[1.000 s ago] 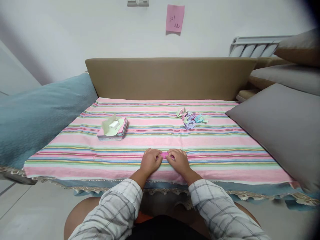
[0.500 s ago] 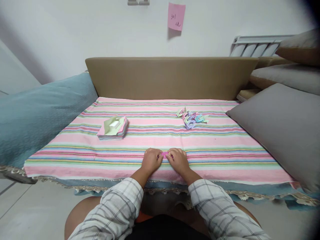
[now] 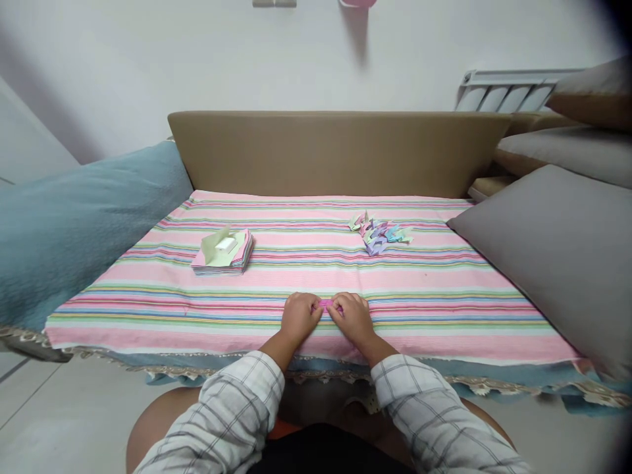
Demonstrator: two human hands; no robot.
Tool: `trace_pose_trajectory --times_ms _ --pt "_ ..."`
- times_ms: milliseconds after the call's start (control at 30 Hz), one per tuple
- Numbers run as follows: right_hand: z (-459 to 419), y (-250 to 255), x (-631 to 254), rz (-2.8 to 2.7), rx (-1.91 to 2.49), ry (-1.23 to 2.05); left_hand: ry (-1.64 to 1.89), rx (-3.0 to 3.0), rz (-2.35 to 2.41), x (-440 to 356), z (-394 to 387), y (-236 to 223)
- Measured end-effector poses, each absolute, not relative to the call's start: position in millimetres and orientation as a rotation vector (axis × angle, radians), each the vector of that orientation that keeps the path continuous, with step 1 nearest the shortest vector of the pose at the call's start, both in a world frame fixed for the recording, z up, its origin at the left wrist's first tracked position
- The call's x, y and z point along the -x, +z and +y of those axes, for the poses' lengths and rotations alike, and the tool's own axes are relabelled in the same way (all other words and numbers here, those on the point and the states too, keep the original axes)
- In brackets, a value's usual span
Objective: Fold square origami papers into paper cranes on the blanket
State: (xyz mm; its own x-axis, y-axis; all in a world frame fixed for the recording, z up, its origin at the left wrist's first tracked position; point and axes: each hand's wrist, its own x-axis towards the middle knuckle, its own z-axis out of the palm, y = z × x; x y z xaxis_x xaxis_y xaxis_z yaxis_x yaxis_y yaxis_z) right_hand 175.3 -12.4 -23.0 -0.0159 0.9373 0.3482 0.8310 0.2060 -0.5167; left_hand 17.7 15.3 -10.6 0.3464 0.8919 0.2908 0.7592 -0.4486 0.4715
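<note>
A small strip of bright pink folded paper (image 3: 326,303) is stretched between my hands, low over the striped cloth. Its left end is pinched by my left hand (image 3: 301,314), fingers curled and thumb pressed in. My right hand (image 3: 352,316) grips the other end the same way. Most of the paper is covered by my fingers, so its full shape is hidden. Beyond my right hand lies a cluster of folded paper cranes (image 3: 378,236) in purple, green, pink and blue. Farther left sits a stack of coloured paper squares (image 3: 223,253), with a small white block (image 3: 226,245) on top.
The striped cloth (image 3: 316,280) covers the sofa seat. A brown backrest (image 3: 340,155) rises behind it. At the right leans a large grey cushion (image 3: 553,257); a blue-covered armrest (image 3: 93,224) borders the left. A pink note (image 3: 358,2) hangs on the wall.
My hands stay almost in place, still holding the pink paper. On the wall, the pink note has swung or curled upward, leaving only its lower edge in view.
</note>
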Motion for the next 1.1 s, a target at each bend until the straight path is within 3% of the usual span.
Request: trace_pose_trajectory --times_ms 600,1100 --pt "-16.7 -29.4 -190.4 -1.911 1.447 0.306 0.744 -2.571 1.289 -10.4 13.5 -17.1" --pt "-23.3 -37.6 -194.6 -2.108 1.309 0.088 0.705 -2.600 1.292 -10.0 13.4 -17.0"
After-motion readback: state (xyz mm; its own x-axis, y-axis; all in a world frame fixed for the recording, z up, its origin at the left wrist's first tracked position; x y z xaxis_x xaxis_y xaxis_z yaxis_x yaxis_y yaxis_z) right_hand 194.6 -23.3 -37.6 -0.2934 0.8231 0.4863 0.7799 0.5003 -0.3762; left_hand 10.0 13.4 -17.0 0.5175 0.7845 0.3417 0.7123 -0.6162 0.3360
